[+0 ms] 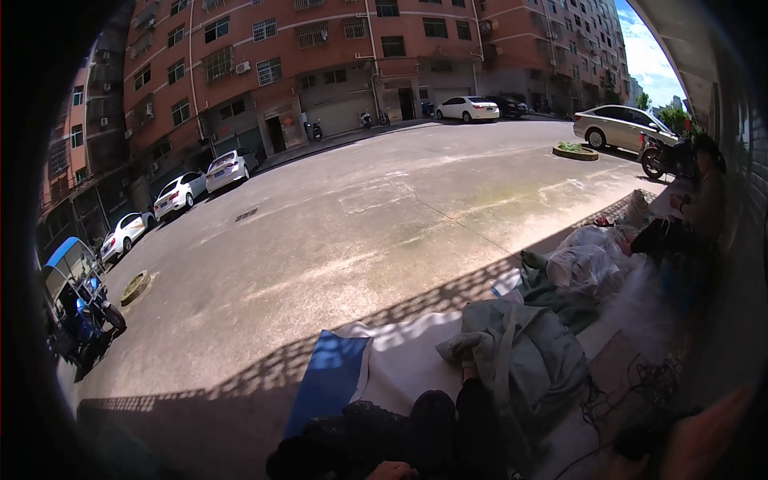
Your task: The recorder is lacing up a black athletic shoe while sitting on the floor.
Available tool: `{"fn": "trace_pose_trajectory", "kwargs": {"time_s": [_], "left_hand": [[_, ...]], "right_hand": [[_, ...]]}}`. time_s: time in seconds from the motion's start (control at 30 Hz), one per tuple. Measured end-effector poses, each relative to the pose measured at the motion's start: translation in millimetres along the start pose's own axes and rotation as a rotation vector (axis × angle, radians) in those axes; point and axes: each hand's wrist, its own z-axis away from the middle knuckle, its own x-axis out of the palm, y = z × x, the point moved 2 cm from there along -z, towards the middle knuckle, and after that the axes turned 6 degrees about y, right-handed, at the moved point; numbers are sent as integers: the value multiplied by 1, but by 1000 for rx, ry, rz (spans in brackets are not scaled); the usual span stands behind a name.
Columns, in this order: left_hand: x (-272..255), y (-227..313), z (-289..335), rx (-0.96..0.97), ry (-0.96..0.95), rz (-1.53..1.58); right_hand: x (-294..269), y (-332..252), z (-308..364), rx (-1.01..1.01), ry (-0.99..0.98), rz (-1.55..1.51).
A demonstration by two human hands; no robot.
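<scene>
Rough, pale concrete [336,224] fills mid-frame below reddish buildings [288,60]. At the bottom edge we see our left hand [392,470] by dark trousers [368,432]; our right hand [708,436] blurs at lower right, near thin, tangled cords [590,410]. We cannot tell whether either holds anything. Crumpled grey-green fabric [532,344] lies in folds left of the cords.
</scene>
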Motion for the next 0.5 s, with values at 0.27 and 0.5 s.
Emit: {"fn": "trace_pose_trajectory", "kwargs": {"time_s": [0.27,0.5], "left_hand": [[-6,-30,-9,-106,29,-121],[6,-15,6,53,2,18]], "right_hand": [[22,-13,-16,23,59,-80],[18,13,-41,-82,41,-225]]}}
